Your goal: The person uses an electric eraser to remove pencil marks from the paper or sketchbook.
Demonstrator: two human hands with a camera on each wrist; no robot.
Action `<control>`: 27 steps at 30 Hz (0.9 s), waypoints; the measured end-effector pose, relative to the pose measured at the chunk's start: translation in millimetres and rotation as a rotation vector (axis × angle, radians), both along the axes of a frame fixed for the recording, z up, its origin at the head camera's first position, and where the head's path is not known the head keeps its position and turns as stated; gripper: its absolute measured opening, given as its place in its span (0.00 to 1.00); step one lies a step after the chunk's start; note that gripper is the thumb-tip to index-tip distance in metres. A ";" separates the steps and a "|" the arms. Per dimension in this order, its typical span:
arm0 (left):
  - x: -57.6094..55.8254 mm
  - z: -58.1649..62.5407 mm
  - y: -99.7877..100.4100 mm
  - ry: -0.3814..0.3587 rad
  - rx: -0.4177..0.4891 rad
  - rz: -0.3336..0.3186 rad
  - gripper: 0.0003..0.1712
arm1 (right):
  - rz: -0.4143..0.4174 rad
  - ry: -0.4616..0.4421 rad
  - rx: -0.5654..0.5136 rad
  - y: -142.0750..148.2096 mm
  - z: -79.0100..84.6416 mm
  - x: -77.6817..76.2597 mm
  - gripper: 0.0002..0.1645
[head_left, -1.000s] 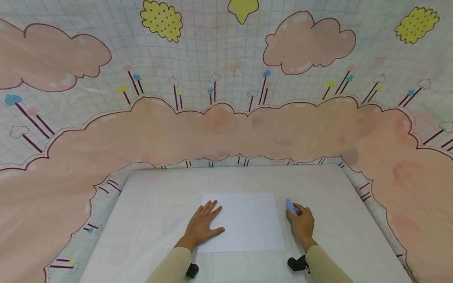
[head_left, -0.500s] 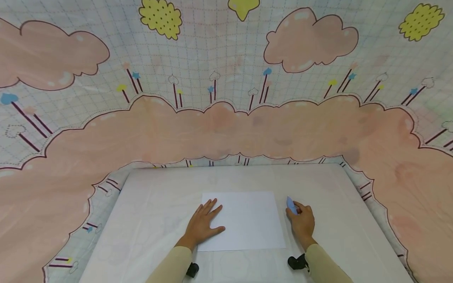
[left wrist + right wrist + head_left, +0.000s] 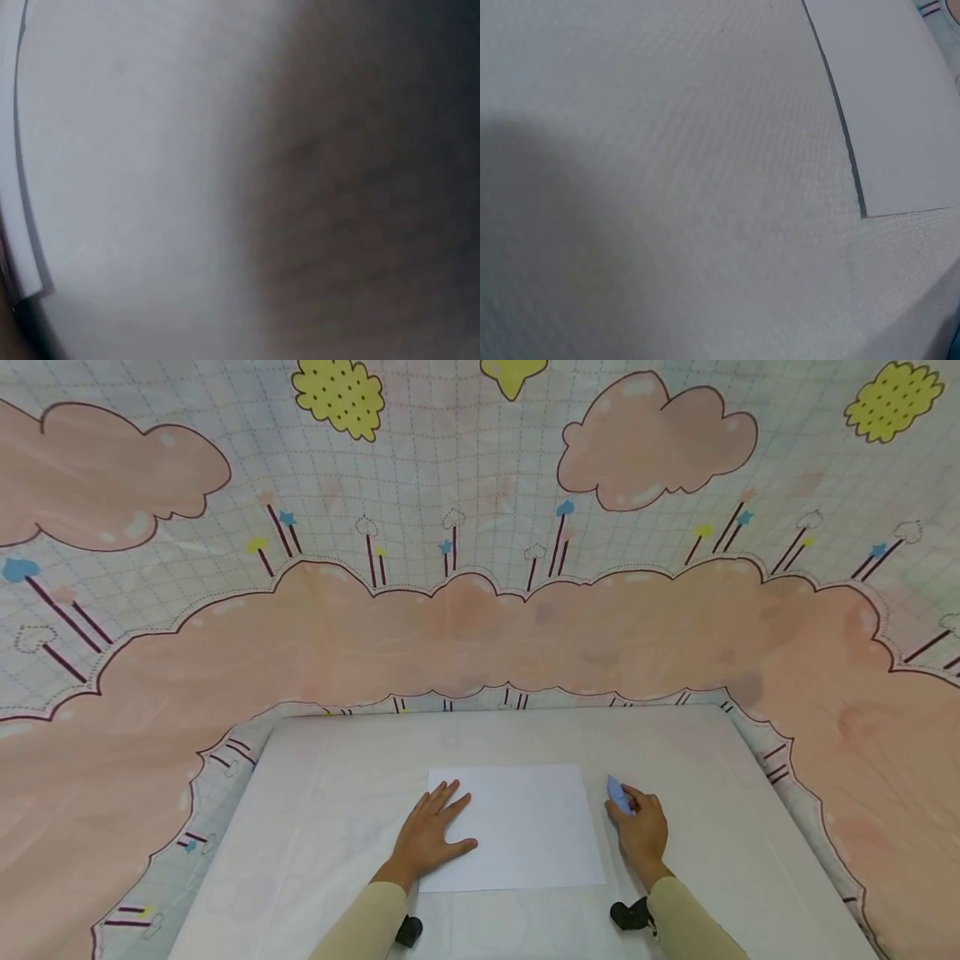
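Observation:
A blank white sheet of paper [image 3: 525, 827] lies flat at the middle of the table in the head view. My left hand [image 3: 426, 837] rests on its left side, fingers spread and thumb stretched out over the sheet. Just off the right edge, my right hand [image 3: 641, 831] pinches a small light-blue object [image 3: 618, 795] between thumb and fingers. Its pointed end faces away from me; the fingers cover its lower part, and its kind cannot be told. In the right wrist view a corner of the paper [image 3: 900, 112] shows. A blurred brownish shape fills the right of the left wrist view.
The table [image 3: 330, 793] has a pale white cover. Behind and beside it hangs a printed cloth [image 3: 480, 635] with clouds and stars. A black wrist camera [image 3: 632, 916] sits by the right sleeve, another black device [image 3: 408, 932] by the left.
The head view has shifted very slightly. Both hands, the paper and the blue object keep their places.

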State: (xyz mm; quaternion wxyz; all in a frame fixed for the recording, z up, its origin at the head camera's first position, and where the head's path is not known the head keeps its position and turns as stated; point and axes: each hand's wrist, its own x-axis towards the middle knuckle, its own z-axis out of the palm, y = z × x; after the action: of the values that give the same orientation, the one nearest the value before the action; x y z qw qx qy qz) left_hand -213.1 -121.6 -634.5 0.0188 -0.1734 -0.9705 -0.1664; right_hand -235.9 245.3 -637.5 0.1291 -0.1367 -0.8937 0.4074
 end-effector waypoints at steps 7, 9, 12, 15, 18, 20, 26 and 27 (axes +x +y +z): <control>-0.6 -1.5 -1.4 0.010 -0.020 0.008 0.48 | -0.008 -0.003 -0.017 -2.1 2.2 -0.7 0.27; -0.1 -2.3 -2.2 0.018 -0.026 0.013 0.49 | -0.008 -0.011 -0.025 -2.9 2.8 -0.5 0.27; 0.8 -3.0 -3.4 0.018 -0.017 0.021 0.49 | -0.005 -0.024 -0.039 -3.9 3.1 -0.4 0.28; 2.2 -2.1 -3.8 0.007 -0.006 0.027 0.49 | -0.003 -0.030 -0.053 -4.5 2.5 -0.2 0.28; 3.1 -1.2 -3.5 0.005 -0.004 0.030 0.49 | -0.003 -0.027 -0.066 -4.5 1.0 -0.4 0.28; 3.8 0.4 -3.2 0.004 0.004 0.031 0.49 | 0.000 -0.027 -0.075 -4.4 0.5 -0.2 0.29; 5.6 3.2 -2.0 0.033 0.073 0.034 0.47 | 0.014 0.005 -0.086 -1.5 -0.4 -0.8 0.28; 5.4 3.4 -1.7 0.045 0.082 0.037 0.47 | 0.018 0.028 -0.077 -1.0 0.7 -1.2 0.28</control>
State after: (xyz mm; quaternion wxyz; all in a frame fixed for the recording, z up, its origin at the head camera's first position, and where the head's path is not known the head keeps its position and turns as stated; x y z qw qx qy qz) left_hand -207.7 -123.4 -631.1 0.0507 -0.1582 -0.9652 -0.2018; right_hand -237.1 244.3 -636.8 0.1325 -0.1276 -0.8765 0.4448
